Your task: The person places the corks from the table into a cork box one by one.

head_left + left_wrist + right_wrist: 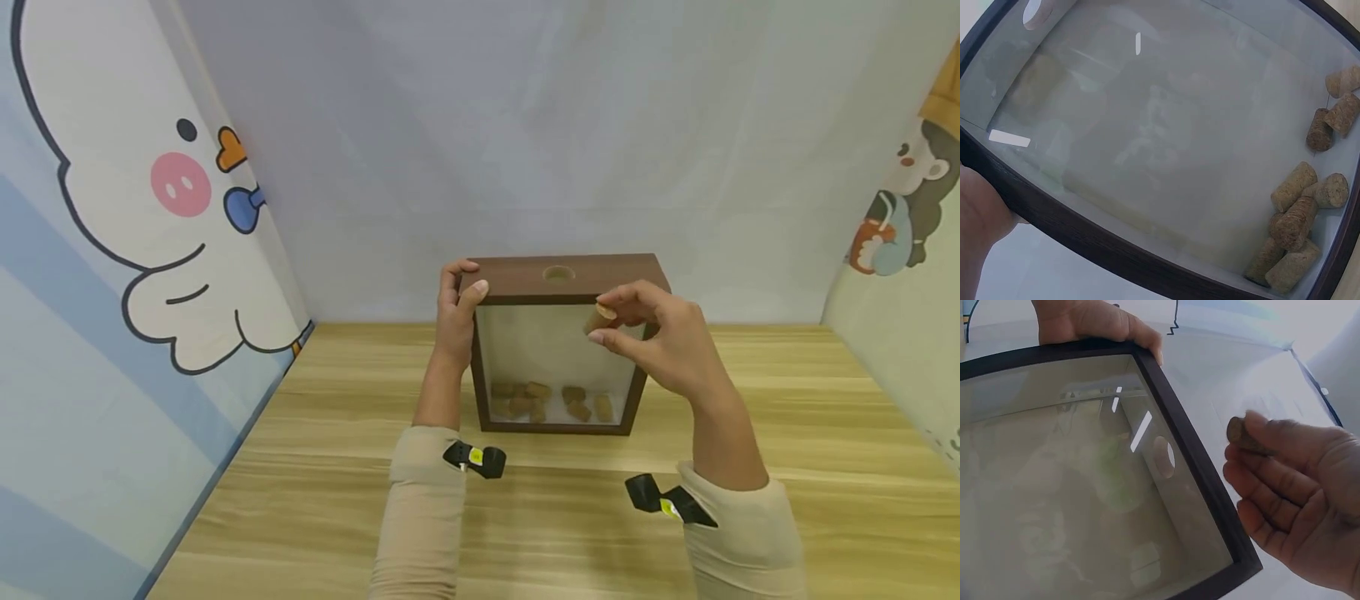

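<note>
A dark brown wooden box [510, 283] with a clear front stands upright on the table, a round hole [558, 273] in its top. My left hand [455, 321] grips the box's upper left corner, thumb on the top edge. Between thumb and fingers, my right hand [667, 337] pinches a cork [599, 318] in front of the box's upper right part; the right wrist view shows this cork [1238, 432] beside the top edge, apart from the hole. Several corks [1294, 222] lie inside on the box's floor, seen through the front.
The box rests on a light wood-grain table [337, 500]. A pale curtain [562, 125] hangs close behind it. At the left is a panel with a cartoon duck [112, 167], and at the right another with a cartoon figure [900, 200].
</note>
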A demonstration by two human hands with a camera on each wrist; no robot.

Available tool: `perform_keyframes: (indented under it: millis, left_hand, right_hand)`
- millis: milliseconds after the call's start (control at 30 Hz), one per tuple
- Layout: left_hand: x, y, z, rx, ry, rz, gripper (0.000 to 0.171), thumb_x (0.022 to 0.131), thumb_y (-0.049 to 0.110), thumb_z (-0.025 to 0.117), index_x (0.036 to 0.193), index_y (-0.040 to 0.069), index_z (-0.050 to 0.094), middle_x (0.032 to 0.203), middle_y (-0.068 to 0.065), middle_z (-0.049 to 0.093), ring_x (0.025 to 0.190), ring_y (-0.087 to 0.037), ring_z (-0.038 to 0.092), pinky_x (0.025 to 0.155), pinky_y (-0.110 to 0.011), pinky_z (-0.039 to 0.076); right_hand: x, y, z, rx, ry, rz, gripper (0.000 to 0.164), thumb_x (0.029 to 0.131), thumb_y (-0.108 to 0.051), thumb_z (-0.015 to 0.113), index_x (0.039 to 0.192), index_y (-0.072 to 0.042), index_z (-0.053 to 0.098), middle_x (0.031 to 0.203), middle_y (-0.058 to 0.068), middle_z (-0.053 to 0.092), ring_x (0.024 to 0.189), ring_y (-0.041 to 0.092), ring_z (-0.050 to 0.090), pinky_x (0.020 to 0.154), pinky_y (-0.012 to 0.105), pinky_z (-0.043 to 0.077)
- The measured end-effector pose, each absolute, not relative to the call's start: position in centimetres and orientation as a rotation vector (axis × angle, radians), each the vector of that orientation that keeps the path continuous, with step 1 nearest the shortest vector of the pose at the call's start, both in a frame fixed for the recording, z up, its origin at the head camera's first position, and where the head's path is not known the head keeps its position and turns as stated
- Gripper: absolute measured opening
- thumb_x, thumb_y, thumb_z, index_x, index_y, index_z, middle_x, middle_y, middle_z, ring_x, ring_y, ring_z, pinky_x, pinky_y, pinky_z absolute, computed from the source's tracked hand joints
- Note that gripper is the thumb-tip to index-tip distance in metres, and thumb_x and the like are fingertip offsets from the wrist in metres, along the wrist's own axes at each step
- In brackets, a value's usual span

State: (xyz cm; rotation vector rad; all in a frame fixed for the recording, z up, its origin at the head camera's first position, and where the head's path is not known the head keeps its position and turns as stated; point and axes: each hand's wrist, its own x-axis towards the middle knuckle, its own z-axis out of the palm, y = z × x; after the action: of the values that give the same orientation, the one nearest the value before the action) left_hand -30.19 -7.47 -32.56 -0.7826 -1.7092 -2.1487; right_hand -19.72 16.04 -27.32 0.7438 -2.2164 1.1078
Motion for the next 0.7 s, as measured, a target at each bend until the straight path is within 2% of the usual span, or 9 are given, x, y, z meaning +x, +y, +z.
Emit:
perform_keyframes:
  millis: [200,300,533,700]
  left_hand:
    - [-28.6,-7.3,-31.2,-0.791,-1.717,-2.14,0.032,0.085,0.015,0.044,0.111,-0.001,0.036,0.128,-0.017,0.028,0.117,-0.02,0.026,0.093,-0.038,0.023]
    - [-29.1,-7.4,-31.5,-0.79,-1.716,-2.149,0.031,0.085,0.015,0.045,0.111,0.001,0.038,0.128,-0.014,0.029,0.118,-0.02,0.025,0.094,-0.038,0.023]
    - [-30.8,-7.7,-33.0,-0.766,-1.717,-2.169,0.029,0.085,0.017,0.046,0.111,0.01,0.04,0.126,-0.005,0.032,0.118,-0.018,0.026,0.094,-0.037,0.023]
    - [-31.0,-7.7,-33.3,-0.774,-1.688,-2.173,0.03,0.084,0.02,0.048,0.111,0.01,0.041,0.125,-0.003,0.033,0.117,-0.017,0.027,0.093,-0.036,0.024]
  right_hand:
    - [-21.6,15.3,-25.8,0.767,-2.172,1.202,0.031,0.075,0.0,0.074,0.104,-0.001,0.062,0.089,0.006,0.066,0.072,0.008,0.061,0.064,0.021,0.046]
    - [-22.7,15.0,-25.3,0.747,-2.18,1.228,0.03,0.078,-0.002,0.072,0.106,0.0,0.062,0.087,0.008,0.067,0.072,0.008,0.061,0.064,0.022,0.046]
    - [-24.4,14.1,-24.8,0.585,-2.289,1.258,0.032,0.081,-0.012,0.072,0.109,-0.001,0.062,0.09,0.013,0.068,0.078,0.019,0.063,0.065,0.024,0.047]
    - [-25.1,13.5,-24.4,0.461,-2.378,1.237,0.034,0.081,-0.018,0.072,0.11,-0.003,0.063,0.093,0.014,0.067,0.081,0.024,0.064,0.066,0.033,0.048]
